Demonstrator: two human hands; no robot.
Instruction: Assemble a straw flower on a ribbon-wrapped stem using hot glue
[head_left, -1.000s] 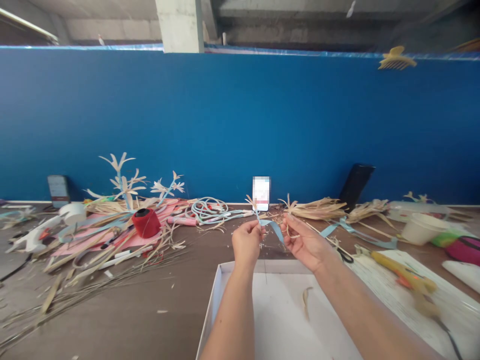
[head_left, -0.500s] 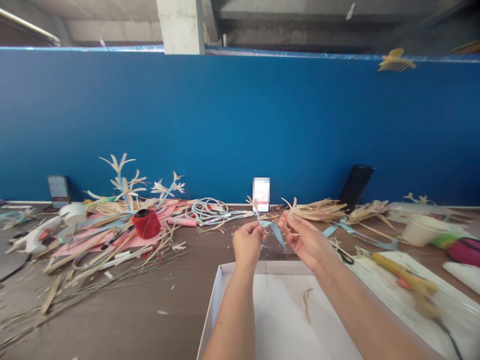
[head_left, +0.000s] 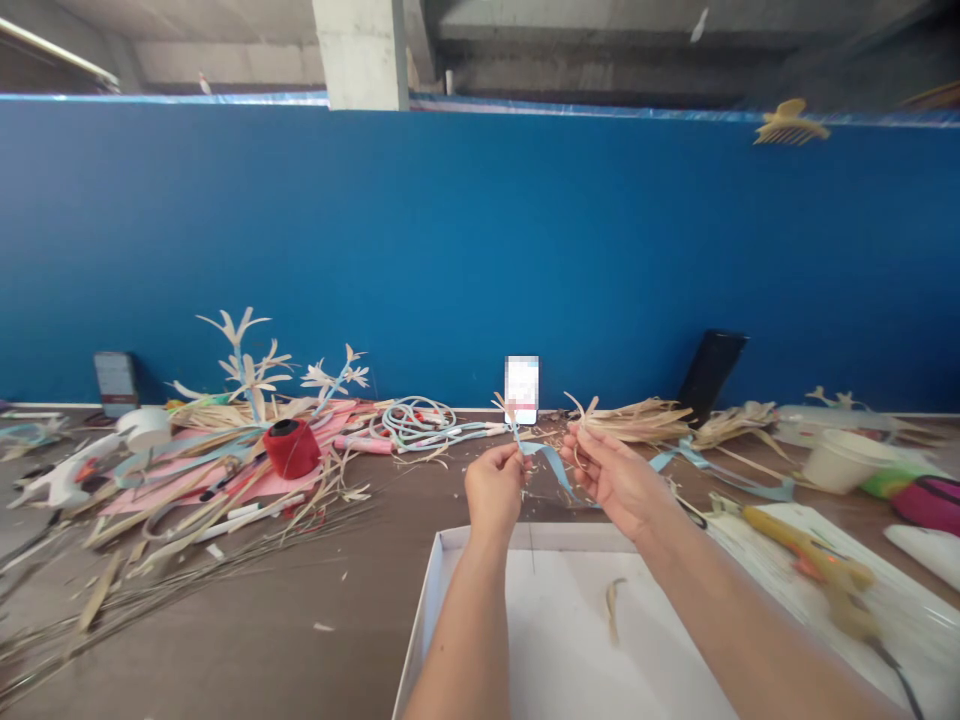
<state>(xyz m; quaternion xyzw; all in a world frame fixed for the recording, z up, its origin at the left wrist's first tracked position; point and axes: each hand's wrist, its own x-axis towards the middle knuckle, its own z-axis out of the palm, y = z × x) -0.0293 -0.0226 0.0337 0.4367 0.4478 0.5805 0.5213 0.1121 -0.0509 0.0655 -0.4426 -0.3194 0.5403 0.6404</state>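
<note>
Much of what the hands work on is too fine to read: the left hand [head_left: 493,487] is closed in a loose fist around a thin stem [head_left: 531,535], a dark wire-like line that shows only where it hangs below the fist over the white tray [head_left: 431,610], and whether it carries on up through the fist into the small straw flower [head_left: 507,408] at 12 o'clock of that hand cannot be made out. The stem's long axis runs close to upright, its lower end pointing down at 6 o'clock toward the tray floor without clearly touching it. The right hand [head_left: 616,476] sits at 3 o'clock of the left, palm half turned up, fingers curled narrowly and pinching pale straw strands [head_left: 577,455] whose ends blur into the litter behind. Between the two hands a light blue ribbon [head_left: 553,462] slants from the left fist down toward 4 o'clock; its far end is lost behind the right hand. Both forearms are cut off by the lower edge. A single curved straw sliver [head_left: 613,605] lies in the tray at 6 o'clock of the right hand. A red spool [head_left: 291,447] stands at 9 o'clock amid straw scraps, and a yellow glue gun [head_left: 806,551] lies blurred at 4 o'clock
</note>
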